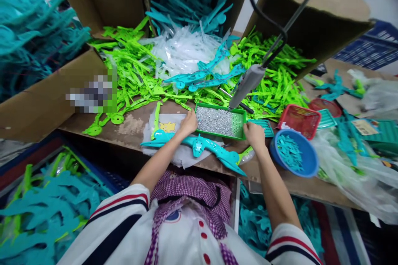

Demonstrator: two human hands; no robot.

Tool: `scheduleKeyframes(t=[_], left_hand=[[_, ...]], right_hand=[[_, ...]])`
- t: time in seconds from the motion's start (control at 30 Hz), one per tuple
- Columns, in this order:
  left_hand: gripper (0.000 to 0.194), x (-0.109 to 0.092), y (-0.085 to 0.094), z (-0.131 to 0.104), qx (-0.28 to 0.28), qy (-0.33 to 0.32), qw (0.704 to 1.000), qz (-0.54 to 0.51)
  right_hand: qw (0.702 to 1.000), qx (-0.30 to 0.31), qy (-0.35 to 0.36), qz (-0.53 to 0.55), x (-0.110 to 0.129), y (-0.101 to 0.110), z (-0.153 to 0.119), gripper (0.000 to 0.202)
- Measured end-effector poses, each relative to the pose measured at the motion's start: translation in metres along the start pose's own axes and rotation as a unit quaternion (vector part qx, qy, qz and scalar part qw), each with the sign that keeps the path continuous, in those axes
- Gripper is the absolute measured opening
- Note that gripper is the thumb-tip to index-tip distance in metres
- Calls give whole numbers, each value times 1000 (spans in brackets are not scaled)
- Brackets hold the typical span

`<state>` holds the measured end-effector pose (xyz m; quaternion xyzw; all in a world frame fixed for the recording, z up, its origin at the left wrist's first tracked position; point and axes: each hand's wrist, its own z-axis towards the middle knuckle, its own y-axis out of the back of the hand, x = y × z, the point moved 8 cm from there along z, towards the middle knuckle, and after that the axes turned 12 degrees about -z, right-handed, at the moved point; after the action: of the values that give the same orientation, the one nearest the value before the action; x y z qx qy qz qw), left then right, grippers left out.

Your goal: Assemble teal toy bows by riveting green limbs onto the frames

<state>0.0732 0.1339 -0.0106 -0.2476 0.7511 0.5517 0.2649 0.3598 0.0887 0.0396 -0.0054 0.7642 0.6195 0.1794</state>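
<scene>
A green rectangular tray (220,132) filled with small silvery screws (214,120) is held at its two ends. My left hand (188,123) grips the left end, and my right hand (254,134) grips the lower right corner. Toward the right end the screws thin out and the tray's green floor shows. Just in front of the tray lies a long turquoise plastic part (197,145) on a pale cloth. Above the tray hangs a grey electric screwdriver (247,85), its tip close over the screws.
Heaps of lime-green plastic parts (130,62) and clear plastic pieces (183,47) cover the back. On the right stand a blue bowl (312,161) of small turquoise pieces and a red basket (300,121). Cardboard boxes (43,99) hold more turquoise parts.
</scene>
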Motion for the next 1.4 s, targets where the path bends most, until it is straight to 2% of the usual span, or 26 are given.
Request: scheduleKeyframes(t=[0.13, 0.27, 0.5, 0.7, 0.83, 0.87, 0.93, 1.0, 1.13, 1.2, 1.27, 1.4], left_hand=[[49, 9, 6, 4, 5, -13, 1000, 13], [38, 13, 7, 7, 15, -33, 999, 24], [33, 16, 4, 15, 26, -59, 998, 19], [36, 20, 0, 18, 9, -58, 998, 0], [38, 19, -4, 17, 1, -49, 999, -7], [38, 19, -4, 16, -1, -46, 999, -9], [38, 19, -3, 15, -6, -41, 999, -9], [36, 18, -2, 15, -11, -38, 999, -6], [33, 16, -2, 13, -5, -34, 999, -3], [33, 15, -3, 12, -5, -29, 1000, -9], [36, 16, -3, 12, -6, -24, 1000, -18], [39, 17, -4, 12, 6, -20, 999, -38]], right_hand=[[999, -3, 28, 15, 7, -3, -8, 48], [999, 32, 34, 18, 13, -19, -8, 45], [997, 63, 49, 15, 12, -32, -12, 43], [997, 57, 41, 18, 12, -35, 12, 46], [997, 50, 45, 31, 3, -24, 29, 45], [998, 31, 40, 40, 1, -16, 36, 47], [997, -43, 27, 64, 0, 8, 53, 48], [991, -109, 34, 70, 8, 28, 74, 47], [991, -78, 102, 32, 36, 34, 111, 41], [989, -82, 120, 31, 40, 36, 115, 41], [988, -98, 114, 41, 34, 39, 110, 45], [985, -106, 55, 125, -7, 33, 84, 52]])
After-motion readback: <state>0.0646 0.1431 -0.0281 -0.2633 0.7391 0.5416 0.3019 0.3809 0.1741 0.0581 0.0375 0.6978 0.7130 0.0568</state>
